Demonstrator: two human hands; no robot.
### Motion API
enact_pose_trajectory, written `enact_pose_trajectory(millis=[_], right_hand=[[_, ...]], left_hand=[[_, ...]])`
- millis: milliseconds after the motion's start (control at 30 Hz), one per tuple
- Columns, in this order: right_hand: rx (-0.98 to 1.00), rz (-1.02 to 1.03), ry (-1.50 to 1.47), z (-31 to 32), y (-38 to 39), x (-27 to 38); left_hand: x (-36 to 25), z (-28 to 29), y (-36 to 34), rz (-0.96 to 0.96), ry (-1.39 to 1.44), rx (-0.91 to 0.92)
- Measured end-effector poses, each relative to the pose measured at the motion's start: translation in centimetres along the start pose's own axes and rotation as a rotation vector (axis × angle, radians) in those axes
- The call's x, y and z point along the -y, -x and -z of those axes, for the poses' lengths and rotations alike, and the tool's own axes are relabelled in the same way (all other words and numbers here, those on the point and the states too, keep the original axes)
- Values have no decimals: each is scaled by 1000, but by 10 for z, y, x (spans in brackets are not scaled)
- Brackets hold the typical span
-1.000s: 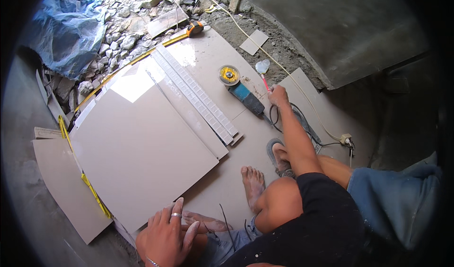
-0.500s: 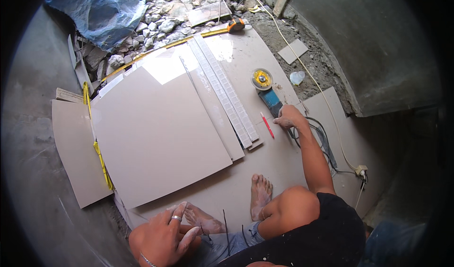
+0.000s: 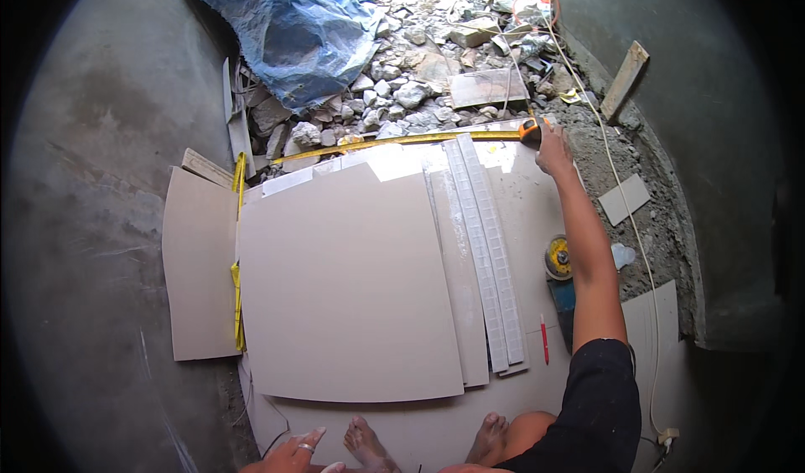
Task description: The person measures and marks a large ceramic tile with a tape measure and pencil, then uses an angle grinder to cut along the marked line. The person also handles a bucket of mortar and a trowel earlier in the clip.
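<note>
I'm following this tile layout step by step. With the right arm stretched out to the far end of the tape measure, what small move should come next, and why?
Probably close the right hand on the orange tape measure case and draw it back. The hand is at the case, the yellow tape lies extended along the far edge of the large beige tile, and the left hand rests on the floor near the feet.

A blue tarp [image 3: 289, 24] lies over rubble [image 3: 402, 87] beside an angle grinder [image 3: 560, 267].

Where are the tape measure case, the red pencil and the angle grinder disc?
tape measure case [image 3: 528, 129], head view, orange body beside the right hand [image 3: 553, 150]
red pencil [image 3: 543, 339], head view, middle of shaft
angle grinder disc [image 3: 558, 257], head view, yellow centre
</note>
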State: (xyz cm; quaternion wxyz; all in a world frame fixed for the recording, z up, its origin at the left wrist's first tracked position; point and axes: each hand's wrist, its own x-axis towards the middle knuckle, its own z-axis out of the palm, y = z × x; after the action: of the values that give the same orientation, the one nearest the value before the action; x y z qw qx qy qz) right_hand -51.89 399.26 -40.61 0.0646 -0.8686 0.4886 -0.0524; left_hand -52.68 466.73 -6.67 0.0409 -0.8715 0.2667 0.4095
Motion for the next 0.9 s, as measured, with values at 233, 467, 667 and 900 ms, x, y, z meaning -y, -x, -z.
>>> enact_pose_trajectory(millis=[233,467,667,900], right_hand=[[-261,142,146,-75,-60,1],[-240,204,113,-93,-76,-25],[-269,239,-40,-29,-64,-57],[-351,463,-223,93,28,-72]], left_hand=[[59,-63,-18,-12,174,-95],[91,-82,-8,131,57,-97],[45,-33,5,36,120,93],[98,47,-8,-78,798,-345]])
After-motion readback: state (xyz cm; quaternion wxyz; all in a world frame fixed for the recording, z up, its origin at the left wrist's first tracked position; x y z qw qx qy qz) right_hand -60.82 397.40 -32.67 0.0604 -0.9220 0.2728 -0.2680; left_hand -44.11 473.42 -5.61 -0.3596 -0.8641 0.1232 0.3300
